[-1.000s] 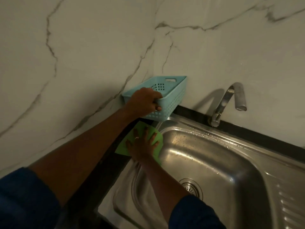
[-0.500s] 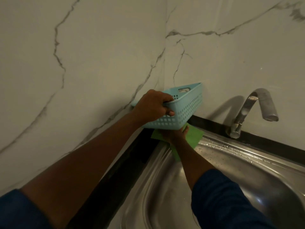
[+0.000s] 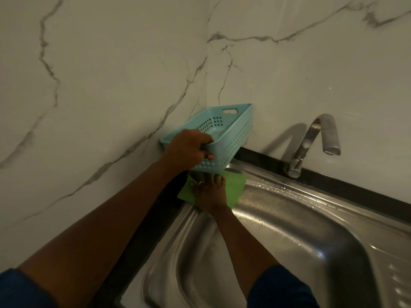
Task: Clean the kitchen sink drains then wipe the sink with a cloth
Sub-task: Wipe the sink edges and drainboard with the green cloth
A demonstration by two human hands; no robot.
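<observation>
A stainless steel sink (image 3: 289,230) fills the lower right, its rim wet with droplets. My left hand (image 3: 188,151) grips the near rim of a light blue perforated basket (image 3: 224,134) and holds it lifted and tilted in the wall corner. Under the basket, my right hand (image 3: 210,193) presses flat, fingers spread, on a green cloth (image 3: 235,188) lying on the sink's back left corner ledge. The drain is hidden behind my right arm.
A chrome tap (image 3: 311,141) rises from the back ledge to the right of the basket. White marble-look walls (image 3: 111,85) meet in a corner behind the basket. A black counter strip (image 3: 333,187) runs along the wall and the sink's left side.
My right hand slid the cloth from the left rim to the back corner under the basket. My left hand keeps the basket raised. The view has shifted slightly.
</observation>
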